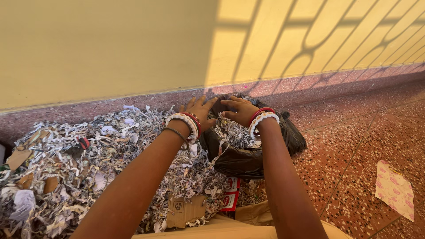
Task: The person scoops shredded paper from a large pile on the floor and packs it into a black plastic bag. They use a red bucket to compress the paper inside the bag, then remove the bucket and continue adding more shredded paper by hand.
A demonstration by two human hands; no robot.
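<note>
Both arms reach forward over a black bag [248, 159] that sits on the speckled red floor [354, 146] close to the yellow wall [102, 48]. The left hand [199, 109] lies flat with fingers spread at the bag's left rim, palm down on the shreds [88, 163], gripping nothing that I can see. The right hand [239, 110] hovers palm down over the bag's mouth, fingers loosely curved and touching the shredded paper heaped inside; I cannot tell whether it has any pinched. Each wrist wears red and white bangles [188, 124]. The big heap of shreds spreads to the left of the bag, right up against it, mixed with scraps of brown cardboard [183, 212] and a small red and white carton [230, 199] near the person's lap. Well off to the right, a pink-patterned sheet [394, 190] lies alone on the floor. Sunlight throws a grille's shadow on the wall.
</note>
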